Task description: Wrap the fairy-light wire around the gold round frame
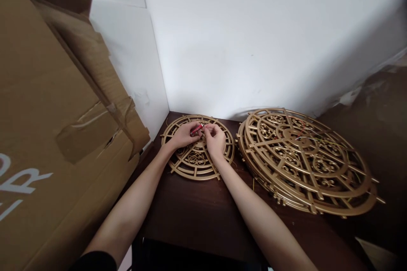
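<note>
Holding red stick [196, 129] crosswise, right end higher, between left hand [183, 135], right hand [216, 140]

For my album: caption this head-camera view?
Left hand and right hand hold a small red part over a gold openwork disc beside stacked discs.

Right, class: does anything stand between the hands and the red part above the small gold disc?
Nothing visible does. The left hand grips the red part, and the right hand touches its end, over the disc. The stack lies apart to the right, the box to the left.
</note>
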### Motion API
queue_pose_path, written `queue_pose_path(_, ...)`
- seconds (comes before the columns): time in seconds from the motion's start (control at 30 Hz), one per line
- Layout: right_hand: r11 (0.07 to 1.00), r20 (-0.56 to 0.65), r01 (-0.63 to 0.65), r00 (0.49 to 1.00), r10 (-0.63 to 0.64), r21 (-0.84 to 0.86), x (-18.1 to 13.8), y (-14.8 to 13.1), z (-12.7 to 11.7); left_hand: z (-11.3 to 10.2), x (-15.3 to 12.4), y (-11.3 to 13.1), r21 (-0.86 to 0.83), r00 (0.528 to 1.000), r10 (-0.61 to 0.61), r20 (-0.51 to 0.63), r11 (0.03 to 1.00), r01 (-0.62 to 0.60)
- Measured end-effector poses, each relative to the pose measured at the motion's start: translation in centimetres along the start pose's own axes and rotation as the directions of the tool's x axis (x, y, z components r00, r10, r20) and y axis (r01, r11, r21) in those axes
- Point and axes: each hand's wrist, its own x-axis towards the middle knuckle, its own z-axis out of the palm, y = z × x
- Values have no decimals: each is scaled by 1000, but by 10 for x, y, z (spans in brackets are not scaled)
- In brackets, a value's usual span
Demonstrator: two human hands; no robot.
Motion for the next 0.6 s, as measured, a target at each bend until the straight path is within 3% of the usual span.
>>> queue_pose_path(0.23,999,30,-7,1000,6,42,2,5,1,2,1,-1,-1,999,-29,-34,1000,29)
queue_pose_path(0.47,995,-4,41,999,-42,-94,1,5,-1,5,4,-11,-216,990,-99,-99,973,76)
queue_pose_path(0.6,967,77,122,991,-107,-223,0,2,-1,6,5,-15,-277,979,-138,-148,956,93)
